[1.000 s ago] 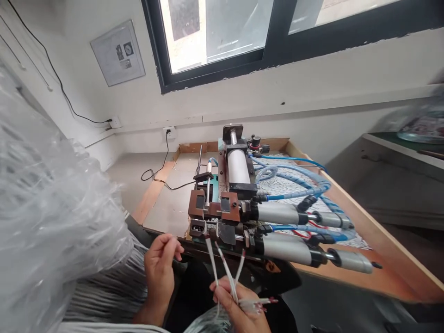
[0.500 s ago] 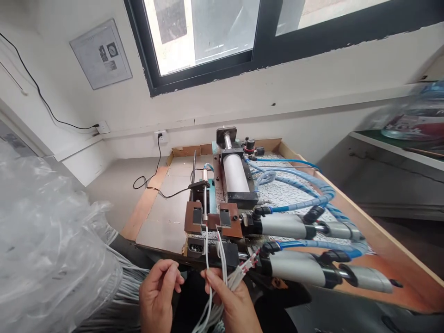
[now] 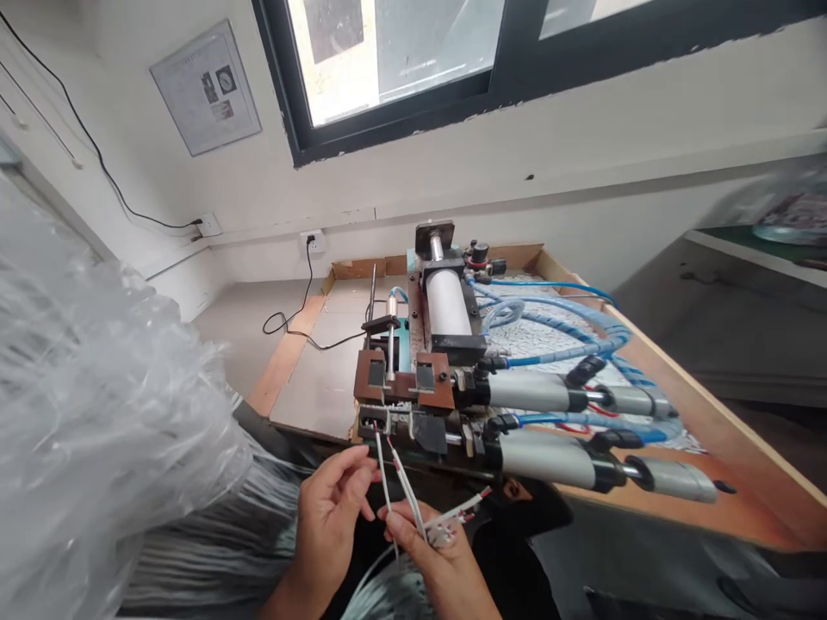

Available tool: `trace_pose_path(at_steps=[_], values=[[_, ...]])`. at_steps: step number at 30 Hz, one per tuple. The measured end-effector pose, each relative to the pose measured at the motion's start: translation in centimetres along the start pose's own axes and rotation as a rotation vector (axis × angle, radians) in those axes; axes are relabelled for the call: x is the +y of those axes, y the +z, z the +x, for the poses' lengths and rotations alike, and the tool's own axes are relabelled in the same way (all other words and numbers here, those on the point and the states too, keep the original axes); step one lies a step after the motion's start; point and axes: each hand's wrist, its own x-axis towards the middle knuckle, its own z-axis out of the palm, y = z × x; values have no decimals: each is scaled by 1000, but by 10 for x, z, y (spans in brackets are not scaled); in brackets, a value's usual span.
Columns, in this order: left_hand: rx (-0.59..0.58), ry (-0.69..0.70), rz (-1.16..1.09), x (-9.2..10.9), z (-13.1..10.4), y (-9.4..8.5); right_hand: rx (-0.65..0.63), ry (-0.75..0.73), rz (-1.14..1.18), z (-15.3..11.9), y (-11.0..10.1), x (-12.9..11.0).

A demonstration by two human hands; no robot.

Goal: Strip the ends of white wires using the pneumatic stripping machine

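Observation:
My right hand (image 3: 439, 551) is closed on several thin white cables (image 3: 408, 489), some ending in short pink or red tips. One single cable (image 3: 383, 474) stands up from its thumb and fingertips, its pinkish tip in front of the machine's lower block. Beside that cable is my left hand (image 3: 336, 499), loosely curled with thumb and fingers apart and nothing visible in it. Its fingertips are close to the cable; whether they touch it I cannot tell. Just beyond is the machine's brown clamp block (image 3: 434, 392) with dark jaw inserts.
Silver pneumatic cylinders (image 3: 549, 456) with blue hoses (image 3: 562, 353) reach right across the wooden-edged bench (image 3: 646, 353). White scraps lie behind them. At left, clear plastic sheeting (image 3: 129, 413) covers a large cable bundle (image 3: 213, 551). A window (image 3: 401, 52) is above.
The single cable's end has come out of the clamp area toward me and now shows a pinkish tip. My left hand has moved up and right, nearer the cable. The view has shifted slightly.

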Motion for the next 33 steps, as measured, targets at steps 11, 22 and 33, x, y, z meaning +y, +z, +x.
trace_pose_path(at_steps=[11,22,33], values=[[-392,-194,46,-11,-34,5,-77,-15,139,-21,-30,-6],[-529,-331,56,-11,-47,12,-182,88,75,-33,-42,-10],[-641,-549,-28,-16,-53,8,222,33,240,-30,-45,16]])
